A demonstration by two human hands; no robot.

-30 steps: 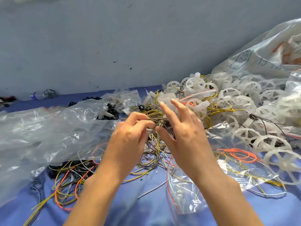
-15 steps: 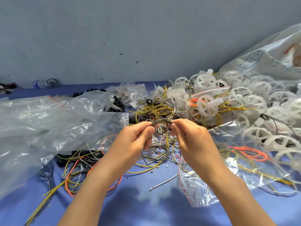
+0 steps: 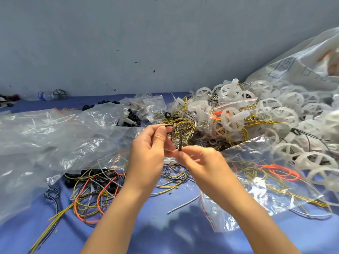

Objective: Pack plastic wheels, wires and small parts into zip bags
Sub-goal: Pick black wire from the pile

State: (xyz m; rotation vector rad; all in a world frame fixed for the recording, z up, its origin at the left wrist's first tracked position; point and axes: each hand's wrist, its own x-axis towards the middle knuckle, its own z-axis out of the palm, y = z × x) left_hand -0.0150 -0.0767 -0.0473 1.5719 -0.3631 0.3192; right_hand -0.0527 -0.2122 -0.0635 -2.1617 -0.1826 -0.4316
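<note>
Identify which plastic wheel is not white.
The dark grey wheel at far left beside the bottle; the wheels piled on the right are all white.

Our two bare forearms enter from the lower edge and converge at mid-frame. Our left hand (image 3: 148,151), the higher one, pinches the top of a dark wire loop (image 3: 180,139) between thumb and forefinger. Our right hand (image 3: 203,162), just beside and lower, pinches the loop's bottom end; its other fingers are blurred.
</note>
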